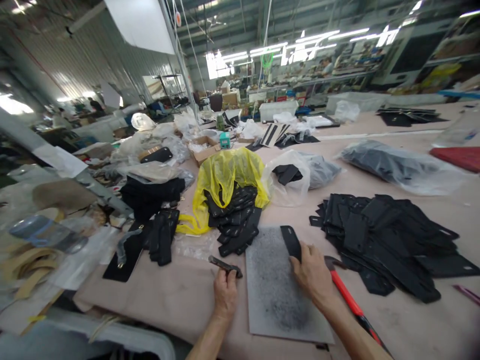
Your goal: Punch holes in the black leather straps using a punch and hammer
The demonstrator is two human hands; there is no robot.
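My left hand is closed around a slim dark tool, just left of a grey board; its exact kind is hard to make out. On the upper right of this smudged grey board, my right hand grips the lower end of a flat black piece with a rounded end. To the right of that hand lies a tool with red handles, partly under my forearm. A large heap of flat black pieces spreads further right.
A yellow plastic bag spills black pieces behind the board. More black pieces lie to the left, near clear plastic and tape rolls. Clear bags with dark contents lie further back. A metal post rises at left.
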